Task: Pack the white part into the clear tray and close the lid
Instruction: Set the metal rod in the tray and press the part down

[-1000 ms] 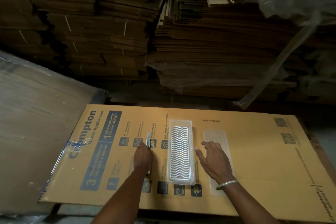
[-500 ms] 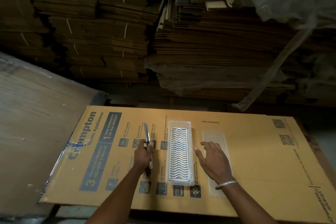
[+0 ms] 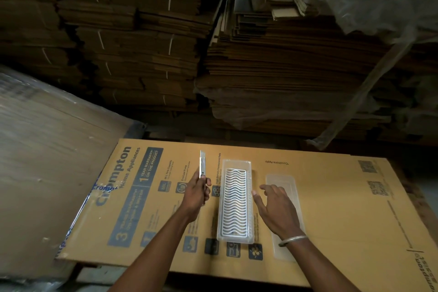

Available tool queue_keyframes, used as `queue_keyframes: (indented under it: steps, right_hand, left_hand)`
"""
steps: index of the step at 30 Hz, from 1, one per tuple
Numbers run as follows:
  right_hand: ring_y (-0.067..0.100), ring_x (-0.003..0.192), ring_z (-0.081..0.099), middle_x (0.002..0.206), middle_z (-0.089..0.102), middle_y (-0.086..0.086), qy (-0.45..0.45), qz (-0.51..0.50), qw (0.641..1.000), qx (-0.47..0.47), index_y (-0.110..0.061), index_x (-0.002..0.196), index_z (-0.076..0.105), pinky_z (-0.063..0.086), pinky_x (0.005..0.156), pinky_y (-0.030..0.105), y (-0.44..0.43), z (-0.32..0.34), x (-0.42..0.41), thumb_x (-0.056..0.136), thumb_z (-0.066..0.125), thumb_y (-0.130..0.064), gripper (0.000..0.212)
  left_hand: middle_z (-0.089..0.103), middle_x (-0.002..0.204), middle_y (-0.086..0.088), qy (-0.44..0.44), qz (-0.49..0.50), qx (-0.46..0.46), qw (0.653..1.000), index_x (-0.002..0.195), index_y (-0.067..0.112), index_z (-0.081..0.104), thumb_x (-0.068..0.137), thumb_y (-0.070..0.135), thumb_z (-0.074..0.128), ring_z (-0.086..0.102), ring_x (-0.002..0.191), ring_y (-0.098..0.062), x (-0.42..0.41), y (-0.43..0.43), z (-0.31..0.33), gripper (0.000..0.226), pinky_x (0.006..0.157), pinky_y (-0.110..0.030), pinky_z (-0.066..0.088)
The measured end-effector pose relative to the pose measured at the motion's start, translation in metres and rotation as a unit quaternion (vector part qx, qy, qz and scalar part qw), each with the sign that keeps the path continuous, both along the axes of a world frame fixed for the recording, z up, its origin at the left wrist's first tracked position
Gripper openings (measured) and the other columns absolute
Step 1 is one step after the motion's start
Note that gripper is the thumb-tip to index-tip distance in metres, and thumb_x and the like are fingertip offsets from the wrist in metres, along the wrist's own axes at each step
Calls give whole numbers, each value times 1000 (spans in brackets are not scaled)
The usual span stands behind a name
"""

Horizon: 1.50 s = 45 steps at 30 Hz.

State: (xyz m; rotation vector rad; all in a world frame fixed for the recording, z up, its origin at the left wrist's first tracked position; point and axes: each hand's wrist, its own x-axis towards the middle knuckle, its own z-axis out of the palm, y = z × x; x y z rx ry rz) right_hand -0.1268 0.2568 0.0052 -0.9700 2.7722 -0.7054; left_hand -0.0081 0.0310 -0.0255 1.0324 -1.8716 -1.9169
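— Where did the white part (image 3: 234, 201) lie?

— Already in the clear tray (image 3: 237, 165), long axis running away from me. The lid (image 3: 292, 184) lay flat just right of the tray, under my right hand (image 3: 276, 211), fingers spread, gripping nothing.

— Your left hand (image 3: 196, 193)?

— Left of the tray, clamped on a utility knife (image 3: 202, 165). The lid's middle was hidden, its edges faint on the cardboard sheet (image 3: 331, 197).
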Motion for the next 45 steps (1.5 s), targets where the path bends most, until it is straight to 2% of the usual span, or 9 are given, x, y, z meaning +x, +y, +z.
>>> queue_keyframes:
  steps: [4, 7, 15, 21, 27, 30, 35, 42, 45]
  right_hand:
    - [16, 114, 54, 120, 66, -3, -5, 3, 1000, 0, -23, 126, 60, 50, 90, 35, 0, 1, -3, 91, 21, -72, 73]
    - [15, 114, 54, 121, 66, -3, -4, 3, 1000, -3, -23, 127, 60, 50, 90, 35, 1, 2, -5, 90, 22, -72, 72]
    - [17, 113, 55, 118, 66, -2, -1, 4, 1000, -11, -22, 126, 62, 50, 90, 36, 3, -1, -8, 93, 27, -67, 66]
    - [17, 112, 54, 118, 66, -3, -24, -32, 999, -6, -21, 124, 62, 50, 89, 36, 13, -20, -16, 96, 43, -58, 50]
    - [19, 114, 55, 121, 66, 1, -70, -80, 994, 36, -18, 123, 61, 49, 92, 38, 40, -53, -24, 96, 51, -52, 45]
    - [22, 119, 51, 124, 64, 2, -102, -113, 987, 61, -17, 125, 60, 47, 96, 38, 55, -65, -25, 97, 51, -50, 44]
    - [25, 120, 45, 127, 56, 7, -94, -150, 978, 111, -15, 126, 61, 43, 98, 37, 70, -78, -23, 95, 53, -51, 48]
    - [28, 127, 40, 138, 45, 9, -115, -148, 971, 151, -14, 140, 48, 41, 104, 38, 67, -81, -27, 93, 53, -54, 62]
    - [27, 129, 39, 140, 43, 9, -117, -144, 970, 157, -14, 144, 43, 41, 104, 38, 60, -81, -28, 93, 53, -55, 66]
  left_hand:
    - [60, 93, -2, 18, -17, 35, 999, 146, 42, 30, 108, 8, 29, 44, 62, -10, -2, 0, 11, 51, 56, -27, 35]
    - [60, 97, -2, 30, -29, 81, 996, 152, 26, 39, 104, 2, 26, 47, 64, -11, -7, 1, 17, 55, 54, -24, 39]
    - [58, 92, -6, 51, 25, 159, 986, 146, 21, 45, 100, -5, 32, 48, 63, -13, -16, 11, 26, 54, 52, -23, 43]
    - [74, 90, 2, -73, 15, -6, 997, 118, 11, 58, 109, 24, 37, 66, 90, -22, -27, 29, 7, 26, 82, -41, 53]
    - [77, 96, -13, -220, -98, -217, 946, 99, 6, 69, 96, 23, 67, 70, 84, -26, -60, 57, -2, 18, 77, -37, 57]
    - [77, 93, -14, -276, -144, -255, 915, 95, 3, 71, 88, 21, 78, 74, 88, -27, -78, 68, -8, 21, 74, -35, 56]
    - [75, 112, -13, -361, -173, -321, 858, 109, 6, 69, 97, 5, 60, 73, 106, -28, -84, 79, -31, 16, 78, -35, 55]
    - [76, 102, -13, -399, -170, -287, 854, 87, 14, 57, 85, -1, 73, 75, 96, -27, -81, 86, -48, 21, 75, -33, 60]
    - [74, 109, -10, -383, -157, -295, 861, 103, 9, 63, 84, -1, 75, 74, 103, -25, -83, 84, -52, 24, 77, -32, 57]
